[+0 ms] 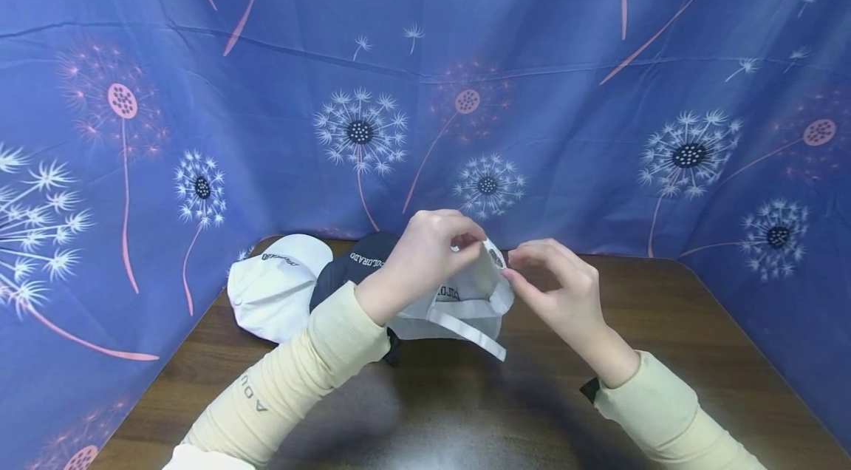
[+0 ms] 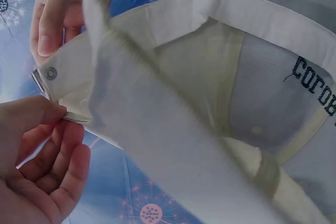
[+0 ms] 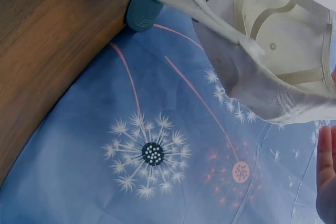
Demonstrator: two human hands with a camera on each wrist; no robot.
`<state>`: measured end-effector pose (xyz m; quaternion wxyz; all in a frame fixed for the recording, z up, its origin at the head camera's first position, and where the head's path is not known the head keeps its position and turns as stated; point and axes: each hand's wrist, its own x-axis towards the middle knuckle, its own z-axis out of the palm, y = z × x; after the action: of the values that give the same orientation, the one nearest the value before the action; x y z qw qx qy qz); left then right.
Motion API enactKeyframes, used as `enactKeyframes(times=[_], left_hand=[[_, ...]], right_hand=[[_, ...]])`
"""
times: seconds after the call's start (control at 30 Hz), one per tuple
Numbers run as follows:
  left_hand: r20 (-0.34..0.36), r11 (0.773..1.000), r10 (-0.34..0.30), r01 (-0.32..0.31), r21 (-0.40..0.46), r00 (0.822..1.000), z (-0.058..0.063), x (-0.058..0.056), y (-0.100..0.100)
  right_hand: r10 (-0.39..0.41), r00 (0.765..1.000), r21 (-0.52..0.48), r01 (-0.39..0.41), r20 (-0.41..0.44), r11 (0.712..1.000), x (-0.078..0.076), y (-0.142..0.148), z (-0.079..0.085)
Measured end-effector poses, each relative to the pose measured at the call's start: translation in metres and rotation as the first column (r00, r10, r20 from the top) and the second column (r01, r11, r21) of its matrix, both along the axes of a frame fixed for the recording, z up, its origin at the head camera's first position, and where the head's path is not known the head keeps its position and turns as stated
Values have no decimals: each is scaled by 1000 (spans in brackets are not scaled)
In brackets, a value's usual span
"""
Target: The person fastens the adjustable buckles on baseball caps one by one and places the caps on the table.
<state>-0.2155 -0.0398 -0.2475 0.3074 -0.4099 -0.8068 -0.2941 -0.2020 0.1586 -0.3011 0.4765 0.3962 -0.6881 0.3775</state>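
Nearest on the worktop (image 1: 459, 411), a loose strap (image 1: 468, 333) hangs out at five o'clock of the pale cap (image 1: 475, 285), which is before the person, between both hands. This strap looks thin and limp, so I think it will swing and fold by itself.

The right hand (image 1: 565, 285) is at three o'clock of this cap. Its grip is narrow, with thumb and finger at the band's edge, and it seems to pinch there. The left hand (image 1: 428, 252), at eleven o'clock, also has a narrow grip, and it pinches the cloth edge between thumb and finger.

The cap should be light and soft, not fragile and hardly slippery. The crown will probably give way under pressure, while the brim should be stiffer. Good places to take hold are the sewn band and the edge beside the snap ring (image 2: 50, 73) and the metal clasp (image 2: 38, 83), rather than the hollow crown. Whether the cap's lower part touches the worktop, I cannot tell.

Farther, toward ten o'clock, is the navy cap (image 1: 335, 278), and past it, at nine o'clock, the white cap (image 1: 266, 300). Behind all, at twelve o'clock, hangs the blue cloth (image 1: 565, 137).
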Motion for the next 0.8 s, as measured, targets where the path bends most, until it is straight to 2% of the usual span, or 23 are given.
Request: enactKeyframes(times=[0.2, 0.37, 0.5, 0.8], left_hand=[[63, 999, 50, -49, -7, 997, 5, 4, 1], [101, 999, 52, -51, -11, 994, 7, 5, 3], [118, 998, 55, -53, -16, 991, 7, 6, 4], [138, 998, 67, -64, -30, 988, 7, 7, 5]], right_hand=[[12, 997, 10, -13, 80, 1000, 8, -4, 9], [30, 987, 46, -38, 160, 998, 21, -13, 25], [24, 977, 71, -40, 211, 997, 27, -19, 32], [-15, 979, 91, -3, 201, 996, 29, -23, 33]])
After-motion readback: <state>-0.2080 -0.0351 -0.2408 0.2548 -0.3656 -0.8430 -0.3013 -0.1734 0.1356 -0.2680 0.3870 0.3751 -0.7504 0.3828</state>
